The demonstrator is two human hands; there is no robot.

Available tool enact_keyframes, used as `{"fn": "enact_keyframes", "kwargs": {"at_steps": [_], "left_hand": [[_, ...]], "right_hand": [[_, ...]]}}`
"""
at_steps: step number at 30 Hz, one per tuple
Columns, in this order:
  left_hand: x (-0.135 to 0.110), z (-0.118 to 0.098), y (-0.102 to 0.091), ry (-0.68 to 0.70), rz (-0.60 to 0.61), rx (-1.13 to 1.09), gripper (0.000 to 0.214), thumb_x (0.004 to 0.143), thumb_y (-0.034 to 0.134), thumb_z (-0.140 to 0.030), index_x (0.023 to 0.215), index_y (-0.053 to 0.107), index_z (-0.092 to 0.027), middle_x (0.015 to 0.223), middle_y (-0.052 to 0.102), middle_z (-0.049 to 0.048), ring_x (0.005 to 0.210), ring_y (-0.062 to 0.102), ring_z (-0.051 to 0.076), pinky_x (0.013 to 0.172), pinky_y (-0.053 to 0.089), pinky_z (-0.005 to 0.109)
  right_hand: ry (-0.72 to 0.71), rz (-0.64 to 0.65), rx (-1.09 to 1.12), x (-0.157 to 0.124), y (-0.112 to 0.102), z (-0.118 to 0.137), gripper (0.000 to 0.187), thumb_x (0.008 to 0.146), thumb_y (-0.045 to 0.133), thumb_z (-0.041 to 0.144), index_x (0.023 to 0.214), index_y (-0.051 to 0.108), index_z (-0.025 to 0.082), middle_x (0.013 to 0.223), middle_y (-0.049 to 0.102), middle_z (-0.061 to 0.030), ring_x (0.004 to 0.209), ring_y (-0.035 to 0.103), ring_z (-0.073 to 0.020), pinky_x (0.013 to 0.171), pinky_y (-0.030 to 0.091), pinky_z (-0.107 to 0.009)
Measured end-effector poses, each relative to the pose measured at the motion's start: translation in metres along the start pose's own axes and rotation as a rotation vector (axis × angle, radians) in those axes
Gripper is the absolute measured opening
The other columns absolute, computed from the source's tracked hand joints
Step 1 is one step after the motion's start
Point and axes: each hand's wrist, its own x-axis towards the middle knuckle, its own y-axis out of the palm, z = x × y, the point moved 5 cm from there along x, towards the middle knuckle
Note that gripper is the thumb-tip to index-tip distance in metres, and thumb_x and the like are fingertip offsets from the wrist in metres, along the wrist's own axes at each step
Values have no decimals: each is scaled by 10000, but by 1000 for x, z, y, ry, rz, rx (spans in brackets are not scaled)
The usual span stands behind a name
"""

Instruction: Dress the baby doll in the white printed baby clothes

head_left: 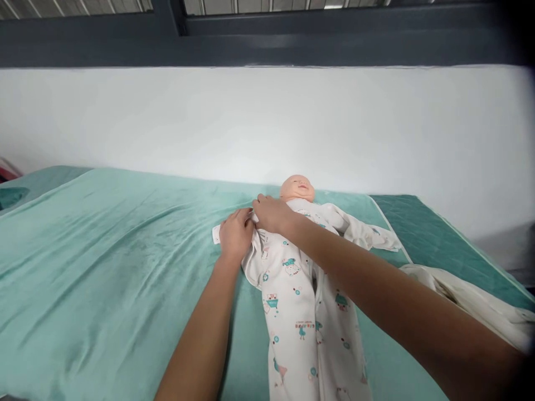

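Note:
A baby doll (pixel 297 188) lies on its back, its head toward the wall. White footed-looking pyjamas (pixel 288 278) with small printed animals cover its body; the lower ends run out of view. My left hand (pixel 237 233) is closed around the sleeve on the left side, whose cuff (pixel 216 234) sticks out beyond my fingers. Close beside it, my right hand (pixel 271 213) grips the same sleeve nearer the shoulder, its fingers bent over the cloth. The doll's arm inside is hidden. The other sleeve (pixel 378 236) stretches out to the right.
A light green sheet (pixel 125 267) with wrinkles covers the bed, over a darker green mattress (pixel 438 239) at the right. Crumpled white cloth (pixel 468 301) lies by my right forearm. A white wall (pixel 209 122) rises behind, below a dark window frame (pixel 267 44).

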Motion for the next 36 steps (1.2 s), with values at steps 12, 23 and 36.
{"fn": "enact_keyframes", "kwargs": {"at_steps": [12,23,36], "left_hand": [[3,4,5,-95,8,95,360,914,426,-284,1191,655,-257,1159,725,67,1104,644,306,929,456,439],[-1,7,-7,-30,-163,-96,390,896,440,-140,1128,724,-270,1148,702,22,1019,662,199,844,485,290],[0,13,3,-48,-56,16,481,839,452,-64,1262,617,-223,1145,668,110,1073,621,273,916,494,383]], "right_hand": [[-72,293,12,12,3,-11,233,842,621,371,954,693,179,886,736,-97,804,687,-265,648,443,-311],[-104,105,60,-15,-23,-44,350,905,530,392,1234,640,347,1122,696,-41,956,647,-247,708,399,-308],[-27,-22,162,-31,-36,-58,287,877,574,341,1139,687,317,1055,710,-25,912,636,-214,713,393,-297]]}}
